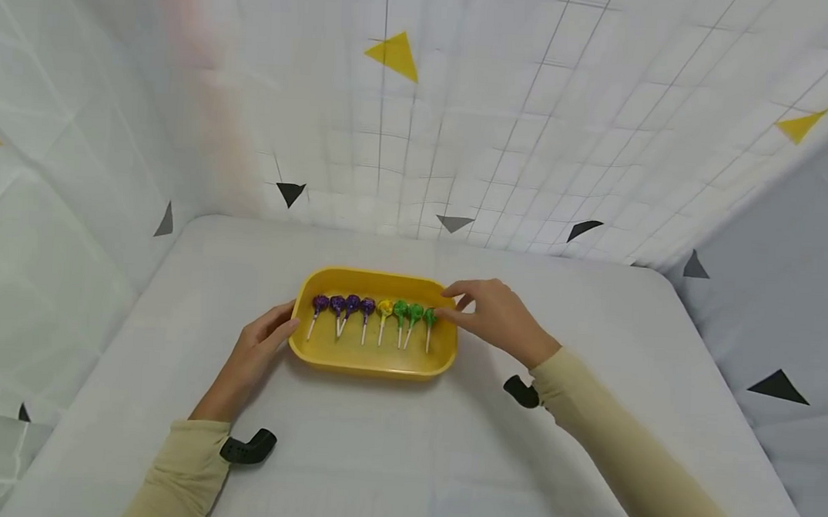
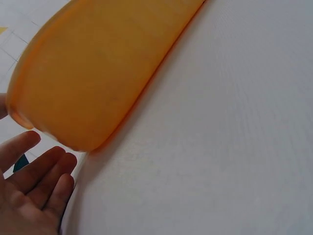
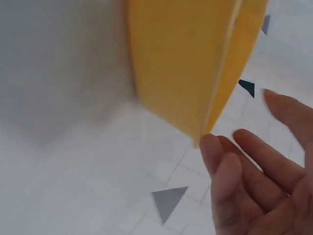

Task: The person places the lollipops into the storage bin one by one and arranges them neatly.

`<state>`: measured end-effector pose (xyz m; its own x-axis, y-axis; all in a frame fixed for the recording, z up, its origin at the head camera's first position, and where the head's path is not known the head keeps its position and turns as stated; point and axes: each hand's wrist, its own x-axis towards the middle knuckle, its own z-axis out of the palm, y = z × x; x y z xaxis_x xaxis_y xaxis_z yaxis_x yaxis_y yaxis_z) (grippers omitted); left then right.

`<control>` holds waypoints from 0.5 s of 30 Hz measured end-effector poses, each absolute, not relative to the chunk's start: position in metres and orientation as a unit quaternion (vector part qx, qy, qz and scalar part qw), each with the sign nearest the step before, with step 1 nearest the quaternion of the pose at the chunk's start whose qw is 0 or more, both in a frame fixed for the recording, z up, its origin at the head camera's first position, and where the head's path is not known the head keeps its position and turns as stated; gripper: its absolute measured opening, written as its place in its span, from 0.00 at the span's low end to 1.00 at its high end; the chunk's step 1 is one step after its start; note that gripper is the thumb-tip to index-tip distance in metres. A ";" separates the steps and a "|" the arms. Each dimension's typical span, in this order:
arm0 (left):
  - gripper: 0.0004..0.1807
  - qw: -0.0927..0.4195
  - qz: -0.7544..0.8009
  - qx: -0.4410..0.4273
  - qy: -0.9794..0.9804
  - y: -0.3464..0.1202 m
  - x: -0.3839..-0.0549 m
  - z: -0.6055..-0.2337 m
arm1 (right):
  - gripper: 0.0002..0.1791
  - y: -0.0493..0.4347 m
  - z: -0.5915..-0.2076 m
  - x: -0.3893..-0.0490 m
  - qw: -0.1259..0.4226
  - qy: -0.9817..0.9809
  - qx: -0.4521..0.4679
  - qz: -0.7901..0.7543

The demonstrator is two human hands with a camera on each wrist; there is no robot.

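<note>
A yellow tray (image 1: 368, 361) sits on the white table with lollipops laid side by side in a row. Several purple lollipops (image 1: 353, 304) are on the left, one yellow lollipop (image 1: 385, 308) follows, and three green lollipops (image 1: 415, 312) are on the right. At the tray's left end, my left hand (image 1: 253, 349) touches the rim, its fingers loosely spread in the left wrist view. My right hand (image 1: 498, 316) is over the right end, thumb and index finger apart beside the rightmost green lollipop. In the right wrist view its other fingertips touch or nearly touch the tray's corner.
The white table (image 1: 371, 457) extends around the tray. White wall sheets with grid lines and yellow, grey and black triangles (image 1: 398, 56) stand behind and at both sides. A black curved device (image 1: 249, 446) is at the left wrist, another (image 1: 521, 391) at the right.
</note>
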<state>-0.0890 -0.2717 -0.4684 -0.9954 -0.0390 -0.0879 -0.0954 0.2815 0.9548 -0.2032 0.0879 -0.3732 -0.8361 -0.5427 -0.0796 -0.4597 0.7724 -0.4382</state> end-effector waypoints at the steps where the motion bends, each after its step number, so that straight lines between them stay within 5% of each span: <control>1: 0.33 0.024 0.594 -0.039 0.803 -0.274 -0.089 -0.470 | 0.24 0.093 -0.378 -0.199 0.096 0.932 -0.271 -0.221; 9: 0.34 -0.004 0.472 -0.023 0.881 -0.300 -0.079 -0.476 | 0.44 0.097 -0.423 -0.163 0.092 0.912 -0.329 -0.228; 15: 0.37 0.009 0.309 0.026 0.951 -0.322 -0.067 -0.467 | 0.45 0.105 -0.442 -0.141 0.065 0.927 -0.321 -0.184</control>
<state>-0.0673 -0.3223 -0.4671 -0.9985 0.0554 -0.0005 0.0445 0.8072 0.5886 -0.1406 0.1052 -0.4417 -0.7856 -0.6187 -0.0017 -0.5710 0.7261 -0.3831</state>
